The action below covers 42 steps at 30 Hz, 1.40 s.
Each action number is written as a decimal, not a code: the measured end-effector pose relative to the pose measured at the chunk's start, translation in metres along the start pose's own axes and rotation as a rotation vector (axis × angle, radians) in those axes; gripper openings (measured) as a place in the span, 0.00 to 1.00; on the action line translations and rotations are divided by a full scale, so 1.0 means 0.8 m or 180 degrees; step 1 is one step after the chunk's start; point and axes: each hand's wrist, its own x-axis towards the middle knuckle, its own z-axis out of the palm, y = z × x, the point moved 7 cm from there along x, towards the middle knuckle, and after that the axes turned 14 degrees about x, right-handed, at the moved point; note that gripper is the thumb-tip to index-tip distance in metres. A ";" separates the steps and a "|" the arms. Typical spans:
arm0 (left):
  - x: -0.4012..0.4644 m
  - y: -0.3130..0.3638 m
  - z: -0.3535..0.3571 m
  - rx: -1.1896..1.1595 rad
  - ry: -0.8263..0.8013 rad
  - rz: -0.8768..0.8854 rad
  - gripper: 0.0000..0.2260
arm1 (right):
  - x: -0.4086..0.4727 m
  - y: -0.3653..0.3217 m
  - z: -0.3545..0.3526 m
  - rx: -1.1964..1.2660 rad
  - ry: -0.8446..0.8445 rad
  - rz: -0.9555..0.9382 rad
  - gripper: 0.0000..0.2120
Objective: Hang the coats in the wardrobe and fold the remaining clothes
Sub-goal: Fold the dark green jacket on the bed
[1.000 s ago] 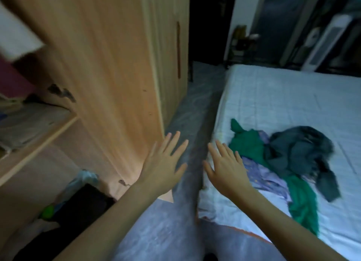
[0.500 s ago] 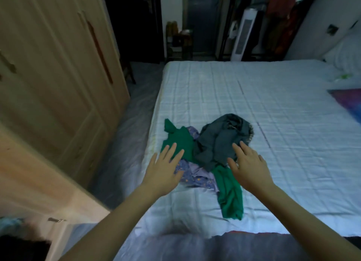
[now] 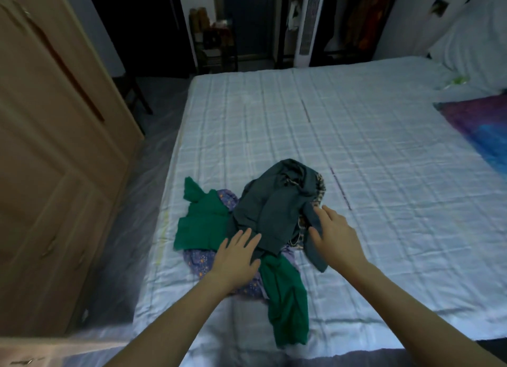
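On the bed lies 1 small heap of clothes, and I count 3 pieces in it: 1 dark grey garment on top, 1 green garment under it, 1 purple patterned cloth at the bottom; a striped edge shows beside the grey one, but what it belongs to I cannot tell; 2 bare hands are over the heap; the left hand has its fingers spread wide and grips nothing; the right hand is also flat with fingers apart, at the grey sleeve; 1 wooden wardrobe stands at the left.
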 end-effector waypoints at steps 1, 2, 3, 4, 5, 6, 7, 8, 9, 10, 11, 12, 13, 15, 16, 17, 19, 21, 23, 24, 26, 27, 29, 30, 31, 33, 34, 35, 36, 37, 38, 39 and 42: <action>0.019 -0.001 0.001 0.0011 0.0010 0.0025 0.29 | 0.013 0.004 0.006 0.0002 -0.0019 0.0009 0.25; 0.038 -0.002 0.001 0.0016 0.0013 0.0060 0.29 | 0.026 0.008 0.012 -0.0002 -0.0050 0.0019 0.25; 0.058 -0.002 0.003 0.0013 0.0003 0.0101 0.29 | 0.038 0.011 0.020 -0.0003 -0.0100 0.0035 0.25; 0.078 -0.003 0.006 0.0008 -0.0010 0.0145 0.29 | 0.050 0.015 0.027 -0.0009 -0.0165 0.0069 0.25; 0.098 -0.004 0.010 -0.0016 -0.0045 0.0191 0.29 | 0.063 0.020 0.034 -0.0017 -0.0224 0.0112 0.25; 0.118 -0.003 0.016 -0.0043 -0.0099 0.0244 0.29 | 0.074 0.025 0.039 -0.0023 -0.0274 0.0148 0.25; 0.138 -0.002 0.024 -0.0058 -0.0165 0.0301 0.30 | 0.087 0.032 0.043 -0.0027 -0.0307 0.0157 0.25; 0.158 0.001 0.033 -0.0044 -0.0241 0.0371 0.30 | 0.099 0.038 0.046 -0.0039 -0.0330 0.0148 0.24; 0.178 0.004 0.041 -0.0018 -0.0324 0.0438 0.30 | 0.112 0.044 0.048 -0.0046 -0.0343 0.0132 0.24; 0.197 0.007 0.050 0.0013 -0.0390 0.0480 0.31 | 0.125 0.052 0.050 -0.0043 -0.0359 0.0134 0.23; 0.216 0.009 0.060 0.0044 -0.0467 0.0497 0.32 | 0.138 0.059 0.053 -0.0032 -0.0370 0.0151 0.23; 0.232 0.012 0.072 0.0076 -0.0573 0.0496 0.35 | 0.149 0.067 0.058 -0.0027 -0.0407 0.0190 0.23; 0.245 0.014 0.087 0.0107 -0.0734 0.0482 0.37 | 0.158 0.075 0.065 -0.0020 -0.0459 0.0233 0.23; 0.260 0.018 0.117 0.0199 -0.1036 0.0430 0.40 | 0.172 0.090 0.087 -0.0017 -0.0616 0.0270 0.24; 0.264 0.021 0.129 0.0288 -0.1075 0.0375 0.39 | 0.177 0.097 0.098 -0.0012 -0.0708 0.0287 0.25; 0.267 0.023 0.135 0.0386 -0.1006 0.0309 0.35 | 0.182 0.105 0.109 0.0007 -0.0784 0.0299 0.25; 0.277 0.027 0.138 0.0396 -0.0714 0.0197 0.23 | 0.190 0.121 0.129 0.0092 -0.0905 0.0312 0.26; 0.283 0.029 0.132 -0.0204 -0.0593 0.0167 0.14 | 0.193 0.132 0.143 0.0125 -0.1048 0.0299 0.27; 0.286 0.030 0.113 -0.1292 -0.0793 0.0113 0.09 | 0.197 0.141 0.150 0.0101 -0.1185 0.0172 0.29; 0.287 0.032 0.097 -0.1730 -0.0896 0.0072 0.08 | 0.199 0.145 0.151 0.0099 -0.1257 0.0089 0.30; 0.289 0.042 0.053 -0.2411 -0.0968 -0.0007 0.09 | 0.207 0.150 0.146 0.0135 -0.1360 -0.0114 0.35; 0.288 0.052 0.023 -0.2712 -0.0970 -0.0018 0.08 | 0.212 0.152 0.140 0.0166 -0.1407 -0.0214 0.38; 0.283 0.081 -0.046 -0.3131 -0.0846 0.0129 0.12 | 0.223 0.150 0.115 0.0219 -0.1451 -0.0459 0.44; 0.278 0.101 -0.086 -0.3250 -0.0773 0.0300 0.15 | 0.229 0.149 0.099 0.0312 -0.1403 -0.0588 0.44; 0.271 0.124 -0.128 -0.3349 -0.0693 0.0499 0.16 | 0.233 0.149 0.077 0.0502 -0.1312 -0.0666 0.42; 0.253 0.164 -0.219 -0.3788 -0.0370 0.0739 0.14 | 0.243 0.154 0.018 0.1286 -0.1000 -0.0579 0.33; 0.243 0.179 -0.264 -0.4142 -0.0175 0.0730 0.13 | 0.245 0.159 -0.016 0.1562 -0.0819 -0.0568 0.29; 0.232 0.190 -0.309 -0.4482 0.0081 0.0716 0.15 | 0.248 0.164 -0.053 0.1698 -0.0631 -0.0608 0.26; 0.223 0.195 -0.350 -0.4764 0.0369 0.0657 0.16 | 0.251 0.166 -0.091 0.1644 -0.0491 -0.0681 0.20; 0.216 0.198 -0.388 -0.4993 0.0658 0.0588 0.15 | 0.252 0.168 -0.129 0.1588 -0.0377 -0.0739 0.13; 0.212 0.198 -0.419 -0.5138 0.0919 0.0506 0.13 | 0.249 0.169 -0.166 0.1686 -0.0346 -0.0788 0.07; 0.210 0.196 -0.447 -0.5264 0.1137 0.0412 0.12 | 0.247 0.169 -0.199 0.1813 -0.0316 -0.0882 0.05; 0.221 0.189 -0.503 -0.5651 0.1564 0.0300 0.09 | 0.229 0.163 -0.269 0.2007 -0.0483 -0.1034 0.10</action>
